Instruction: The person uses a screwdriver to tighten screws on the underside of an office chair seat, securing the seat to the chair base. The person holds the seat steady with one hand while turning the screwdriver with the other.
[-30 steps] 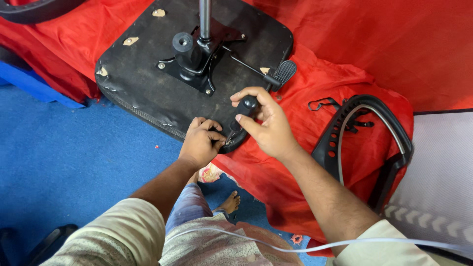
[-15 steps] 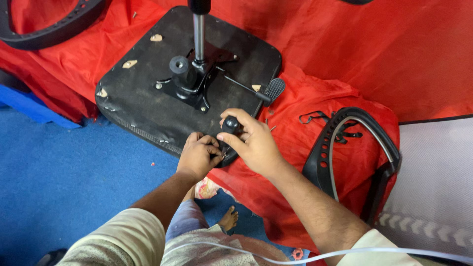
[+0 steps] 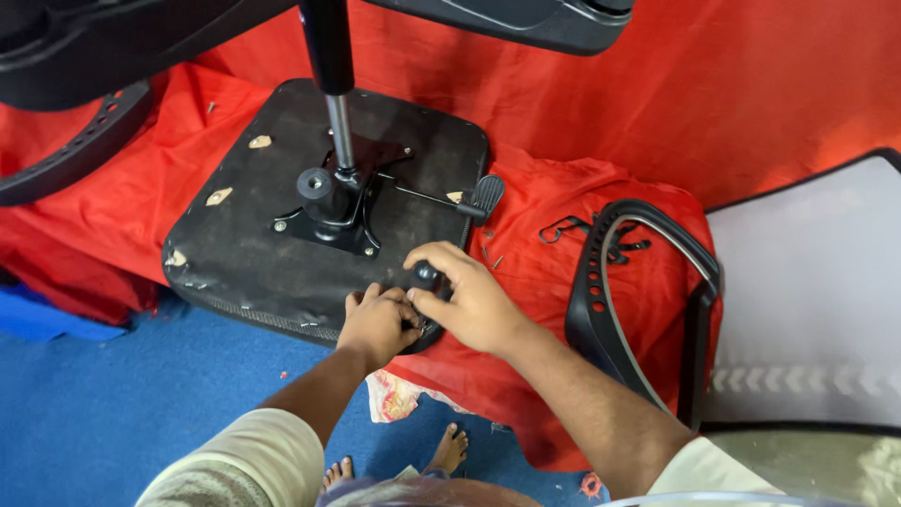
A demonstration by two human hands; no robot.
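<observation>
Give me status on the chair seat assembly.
Done: black metal tilt mechanism with its gas-lift column sits bolted on the upturned black seat base. In hand: right hand holds a round black knob at the seat's near edge; left hand steadies beside it. Left: black plastic armrest lies unattached on the red cloth.

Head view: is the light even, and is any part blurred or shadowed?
Head view: soft, even light, no harsh glare. The left hand, the right hand and the black knob are sharp. The dark chair parts along the top edge are close and soft. Faint shadow lies under the seat base.
</observation>
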